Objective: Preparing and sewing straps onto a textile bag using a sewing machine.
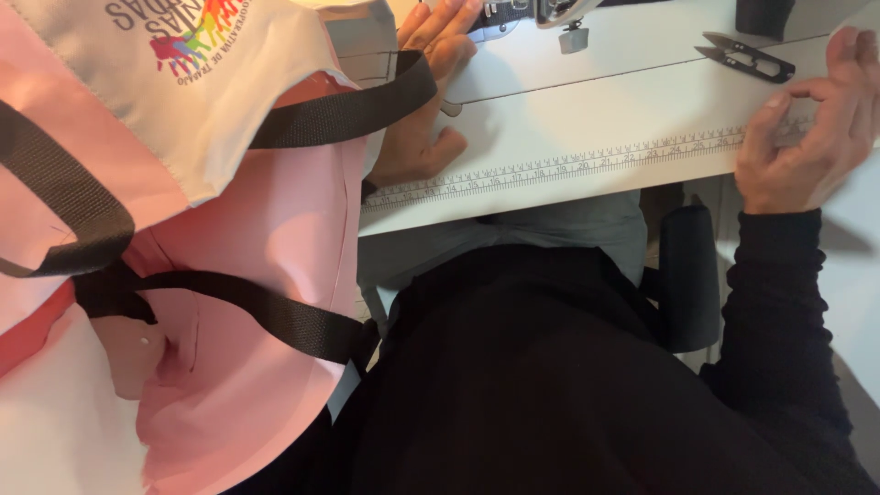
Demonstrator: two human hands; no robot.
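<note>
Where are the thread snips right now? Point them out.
The thread snips lie on the white sewing table at the upper right of the head view, just above the right hand, untouched.

A pink fabric bag with a white printed panel at its top hung off the left edge of the white tabletop, bunched and folded. Its black webbing straps looped across it, one running up under the left hand, which lay flat on the fabric at the tabletop's edge.
</note>
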